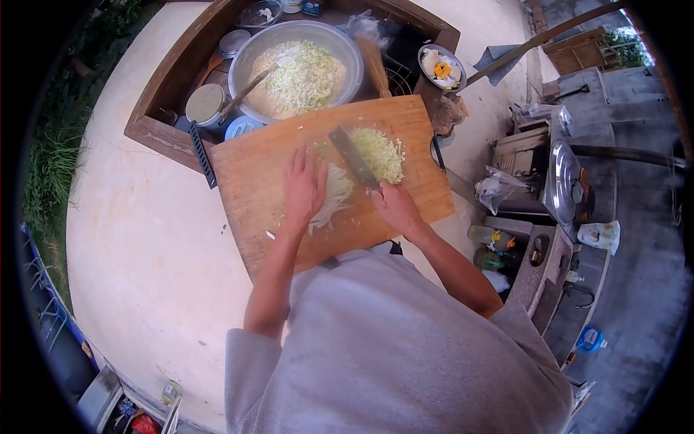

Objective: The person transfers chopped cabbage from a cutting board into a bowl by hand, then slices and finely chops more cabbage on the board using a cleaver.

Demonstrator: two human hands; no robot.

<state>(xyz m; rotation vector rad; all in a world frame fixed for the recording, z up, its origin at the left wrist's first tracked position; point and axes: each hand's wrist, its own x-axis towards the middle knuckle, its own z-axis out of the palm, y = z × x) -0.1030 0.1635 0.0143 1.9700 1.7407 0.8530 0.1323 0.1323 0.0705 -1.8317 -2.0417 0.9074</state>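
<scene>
In the head view a large wooden cutting board lies in front of me. My right hand grips the handle of a cleaver, its blade pointing up and left across the board. To the blade's right sits a heap of finely chopped pale green vegetable. Left of the blade lie thin pale strips of vegetable. My left hand rests flat at the left side of these strips, fingers stretched out, palm down. A small white scrap is on the board near my left wrist.
Beyond the board stands a large basin of chopped vegetable and white powder, with a wooden stick in it. Nearby are a lidded jar, a brush and a bowl of peelings and eggshell-like bits. A metal lid is at right.
</scene>
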